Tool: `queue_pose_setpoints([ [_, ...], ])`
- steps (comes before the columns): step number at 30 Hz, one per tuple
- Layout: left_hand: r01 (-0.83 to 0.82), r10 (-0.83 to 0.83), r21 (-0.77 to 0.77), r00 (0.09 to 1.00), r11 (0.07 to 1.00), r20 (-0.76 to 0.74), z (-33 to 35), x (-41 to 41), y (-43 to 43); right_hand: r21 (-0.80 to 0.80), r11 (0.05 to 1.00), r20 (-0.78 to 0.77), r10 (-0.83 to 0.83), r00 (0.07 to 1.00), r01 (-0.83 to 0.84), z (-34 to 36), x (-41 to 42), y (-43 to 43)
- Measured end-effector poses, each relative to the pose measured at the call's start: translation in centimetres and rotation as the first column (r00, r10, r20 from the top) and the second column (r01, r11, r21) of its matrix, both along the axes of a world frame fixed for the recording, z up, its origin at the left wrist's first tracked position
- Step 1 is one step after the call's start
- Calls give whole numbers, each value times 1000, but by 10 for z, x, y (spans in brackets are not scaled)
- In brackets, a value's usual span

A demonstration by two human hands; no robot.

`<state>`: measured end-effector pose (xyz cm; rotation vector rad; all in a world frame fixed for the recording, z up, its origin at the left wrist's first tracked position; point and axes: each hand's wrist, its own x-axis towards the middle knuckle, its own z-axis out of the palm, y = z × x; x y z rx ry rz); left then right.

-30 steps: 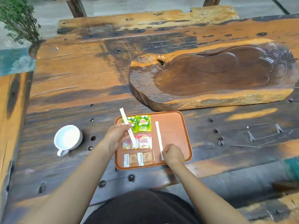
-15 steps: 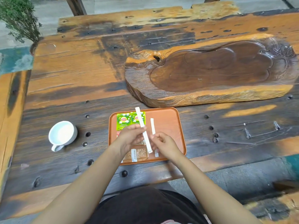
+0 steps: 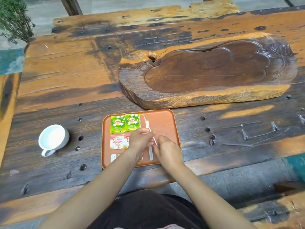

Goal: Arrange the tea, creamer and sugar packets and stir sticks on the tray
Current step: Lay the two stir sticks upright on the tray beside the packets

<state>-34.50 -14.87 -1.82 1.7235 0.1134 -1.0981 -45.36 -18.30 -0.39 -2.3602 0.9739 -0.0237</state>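
Observation:
An orange tray point(image 3: 166, 123) lies near the table's front edge. Two green tea packets point(image 3: 125, 122) sit side by side at its far left. Below them lie red-and-white creamer packets point(image 3: 118, 142), partly under my left hand point(image 3: 140, 139). The sugar packets point(image 3: 114, 157) at the near left are mostly hidden by my left forearm. My left hand pinches a white wrapped stir stick point(image 3: 146, 123) that points away from me, and my right hand point(image 3: 166, 147) touches its near end. A second stir stick point(image 3: 151, 154) lies flat on the tray beneath both hands.
A white cup point(image 3: 53, 139) stands left of the tray. A large carved wooden slab point(image 3: 206, 76) lies behind the tray to the right. A green plant point(image 3: 13, 19) fills the far left corner. The plank table point(image 3: 66, 66) has bolt holes and metal staples.
My left hand carried the stir stick rightward from over the packets to the tray's middle. My right hand left the tray's near edge and came up to the stick.

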Motion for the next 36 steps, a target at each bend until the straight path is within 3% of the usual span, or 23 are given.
queue_pose_setpoints([
  [2,28,-28,-16,1000,999,-1,-2,1,0,237,968,57,-104,993,88,-7,-4,-2],
  [5,85,-87,-70,996,994,-26,3,3,0,607,755,101,-384,918,250,-18,-7,-12],
  [9,108,-115,-102,991,989,-66,6,7,0,736,632,88,-447,890,244,-24,-5,-25],
  [13,20,-19,-21,998,1000,59,0,25,10,576,734,-13,-433,901,360,-42,1,-39],
  [16,-88,46,138,959,987,280,-14,50,37,464,784,-151,-389,909,413,-53,3,-46],
  [20,-192,-27,407,880,893,474,-25,73,80,336,862,-258,-304,917,380,-58,5,-44],
  [27,-96,-192,544,874,833,447,-41,84,113,198,929,-358,-227,906,311,-59,10,-43],
  [31,-91,-155,538,906,838,395,-43,88,114,172,933,-381,-232,895,315,-58,10,-47],
  [36,-59,-137,499,928,865,347,-46,94,118,82,879,-227,-442,868,469,-48,-1,-54],
])
